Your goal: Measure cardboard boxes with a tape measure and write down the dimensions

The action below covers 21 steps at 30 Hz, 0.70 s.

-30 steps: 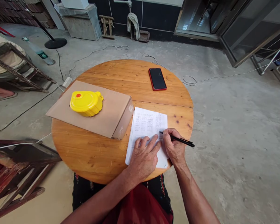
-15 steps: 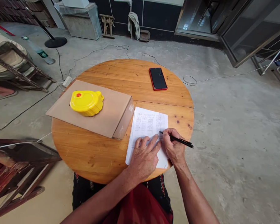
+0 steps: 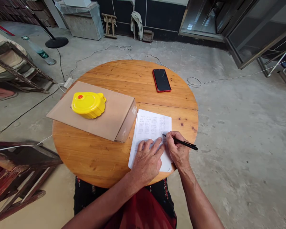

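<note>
A small stack of white paper (image 3: 153, 122) lies at the near right of the round wooden table, its top sheet covered with columns of handwriting. My left hand (image 3: 147, 160) rests flat on the lower part of the sheet, fingers spread. Gripped in my right hand (image 3: 180, 152) is a black pen (image 3: 186, 144), its tip touching or just above the right column of writing. Left of the paper is a flat cardboard box (image 3: 109, 122), with a yellow tape measure (image 3: 88, 105) bearing a red button on top.
A phone in a red case (image 3: 161, 80) lies on the far side of the wooden table (image 3: 90, 159). Wooden chairs (image 3: 21, 184) stand at the left, one with a seated person. Cables (image 3: 105, 50) and a plastic bottle (image 3: 41, 54) are on the concrete floor.
</note>
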Tool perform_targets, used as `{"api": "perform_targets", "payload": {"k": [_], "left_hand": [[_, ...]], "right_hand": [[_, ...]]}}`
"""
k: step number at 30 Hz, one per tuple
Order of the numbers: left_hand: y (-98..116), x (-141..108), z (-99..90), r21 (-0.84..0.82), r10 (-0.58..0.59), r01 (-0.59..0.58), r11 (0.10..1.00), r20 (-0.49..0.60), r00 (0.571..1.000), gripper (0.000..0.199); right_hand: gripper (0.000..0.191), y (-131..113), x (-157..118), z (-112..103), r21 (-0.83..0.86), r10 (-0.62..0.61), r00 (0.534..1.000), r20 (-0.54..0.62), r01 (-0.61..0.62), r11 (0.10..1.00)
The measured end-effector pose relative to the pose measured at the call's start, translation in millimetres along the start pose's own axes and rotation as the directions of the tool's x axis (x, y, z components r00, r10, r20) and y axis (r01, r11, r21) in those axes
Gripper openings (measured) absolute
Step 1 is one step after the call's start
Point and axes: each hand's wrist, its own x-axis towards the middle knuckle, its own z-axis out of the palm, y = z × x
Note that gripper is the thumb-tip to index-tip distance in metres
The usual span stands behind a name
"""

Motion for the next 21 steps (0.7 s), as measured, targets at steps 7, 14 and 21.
{"api": "perform_targets", "payload": {"k": [7, 14, 21], "left_hand": [[0.4, 0.5, -0.3, 0.008, 0.002, -0.002, 1.000, 0.005, 1.000, 0.045], [-0.3, -1.5, 0.7, 0.029, 0.031, -0.031, 0.999, 0.012, 0.999, 0.048], [-0.4, -0.6, 1.7, 0.020, 0.031, -0.032, 0.999, 0.012, 0.999, 0.047]], "right_hand": [[0.017, 4.2, -3.6, -0.9, 0.001, 0.040, 0.997, -0.070, -0.040, 0.999], [0.017, 6.5, -5.5, -0.1, 0.077, 0.089, 0.989, -0.117, -0.080, 0.994], [0.015, 5.1, -3.9, 0.0, 0.053, 0.074, 0.994, -0.075, -0.070, 0.996]]}}
